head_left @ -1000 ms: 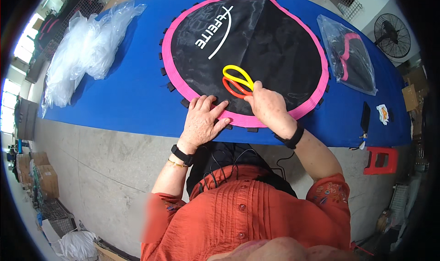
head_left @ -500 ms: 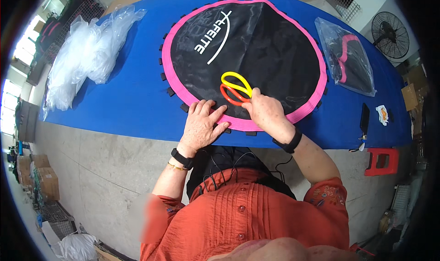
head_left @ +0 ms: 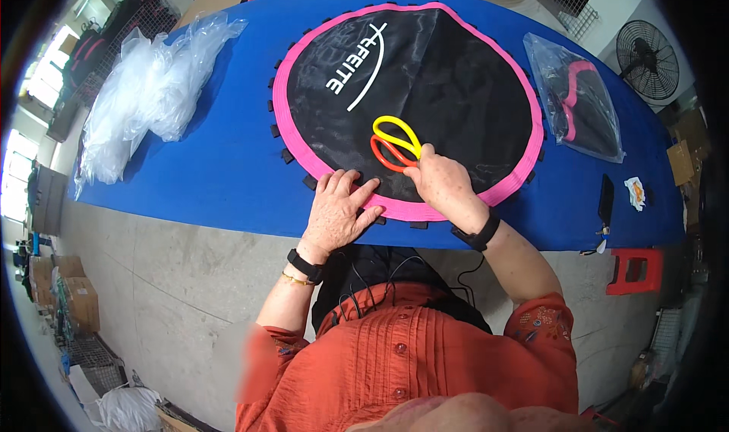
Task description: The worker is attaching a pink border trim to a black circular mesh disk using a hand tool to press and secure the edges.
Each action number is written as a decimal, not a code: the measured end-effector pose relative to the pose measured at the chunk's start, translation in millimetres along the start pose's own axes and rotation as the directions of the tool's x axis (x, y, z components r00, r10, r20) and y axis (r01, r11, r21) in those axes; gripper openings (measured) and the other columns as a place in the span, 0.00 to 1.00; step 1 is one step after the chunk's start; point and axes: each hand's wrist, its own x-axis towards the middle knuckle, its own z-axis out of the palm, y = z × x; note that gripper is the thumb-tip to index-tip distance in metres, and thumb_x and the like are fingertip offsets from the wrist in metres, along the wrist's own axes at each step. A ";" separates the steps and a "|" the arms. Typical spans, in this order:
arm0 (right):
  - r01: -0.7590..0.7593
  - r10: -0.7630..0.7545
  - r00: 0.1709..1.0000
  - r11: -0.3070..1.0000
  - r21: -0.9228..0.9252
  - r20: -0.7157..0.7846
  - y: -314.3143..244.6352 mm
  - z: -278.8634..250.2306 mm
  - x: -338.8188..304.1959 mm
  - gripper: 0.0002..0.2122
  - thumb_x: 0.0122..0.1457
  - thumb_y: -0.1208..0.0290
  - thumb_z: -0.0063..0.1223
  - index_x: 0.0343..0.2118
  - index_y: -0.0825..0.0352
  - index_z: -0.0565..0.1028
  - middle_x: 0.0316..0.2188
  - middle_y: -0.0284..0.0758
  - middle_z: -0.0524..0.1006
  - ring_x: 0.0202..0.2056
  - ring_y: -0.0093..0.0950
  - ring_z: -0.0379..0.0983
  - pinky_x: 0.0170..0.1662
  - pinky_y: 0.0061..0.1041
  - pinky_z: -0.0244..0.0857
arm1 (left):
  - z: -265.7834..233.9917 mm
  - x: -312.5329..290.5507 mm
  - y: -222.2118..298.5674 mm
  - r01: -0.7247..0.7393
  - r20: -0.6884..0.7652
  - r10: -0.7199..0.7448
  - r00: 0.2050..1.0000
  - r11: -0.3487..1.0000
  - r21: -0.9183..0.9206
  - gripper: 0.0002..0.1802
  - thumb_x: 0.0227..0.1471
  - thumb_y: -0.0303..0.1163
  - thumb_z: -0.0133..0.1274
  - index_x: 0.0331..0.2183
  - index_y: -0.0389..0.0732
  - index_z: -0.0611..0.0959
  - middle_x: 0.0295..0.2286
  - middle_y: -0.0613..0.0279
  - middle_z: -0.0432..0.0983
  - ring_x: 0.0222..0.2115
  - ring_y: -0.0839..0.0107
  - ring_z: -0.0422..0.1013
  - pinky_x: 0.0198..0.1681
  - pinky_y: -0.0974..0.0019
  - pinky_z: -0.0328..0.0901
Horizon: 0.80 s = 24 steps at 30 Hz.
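I see the round black mat (head_left: 425, 83) with pink rim mid-table, white lettering far-left. My right hand (head_left: 444, 185) grips the yellow-orange scissors (head_left: 395, 143); left hand (head_left: 342, 208) lies flat, fingers spread, on the near rim. Clear bags (head_left: 144, 98) left, bagged pink-black item (head_left: 581, 98) right.

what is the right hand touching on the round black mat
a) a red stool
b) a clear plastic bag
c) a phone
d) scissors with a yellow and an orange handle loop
d: the right hand rests on the round black mat with its fingers at the scissors, whose yellow and orange handle loops lie just beyond them; the left hand lies flat on the mat's pink rim beside it.
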 end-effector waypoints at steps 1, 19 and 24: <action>0.000 0.000 1.000 1.000 0.000 0.001 -1.3 -1.1 -1.7 0.20 0.64 0.56 0.61 0.39 0.71 0.70 0.24 0.48 0.81 0.30 0.49 0.82 0.32 0.45 0.76 | 0.0 0.2 0.3 0.006 0.005 -0.006 1.000 1.000 -0.008 0.29 0.61 0.57 0.55 0.54 0.49 0.83 0.50 0.48 0.73 0.53 0.49 0.68 0.60 0.45 0.59; 0.031 -0.029 0.996 0.999 -0.031 0.084 -8.8 -3.4 -14.8 0.19 0.65 0.57 0.60 0.40 0.71 0.70 0.23 0.48 0.81 0.29 0.48 0.82 0.31 0.43 0.76 | 0.7 0.8 0.0 0.010 0.008 -0.010 1.000 1.000 0.019 0.29 0.60 0.56 0.56 0.55 0.49 0.82 0.50 0.47 0.73 0.53 0.48 0.68 0.61 0.44 0.58; -0.012 0.009 0.999 0.997 -0.073 -0.041 6.0 -0.1 4.2 0.17 0.65 0.58 0.59 0.41 0.69 0.70 0.24 0.44 0.83 0.28 0.43 0.84 0.32 0.39 0.78 | 1.5 0.9 0.8 0.000 -0.005 0.000 1.000 1.000 0.017 0.28 0.60 0.56 0.56 0.54 0.49 0.83 0.49 0.48 0.73 0.53 0.48 0.68 0.60 0.44 0.59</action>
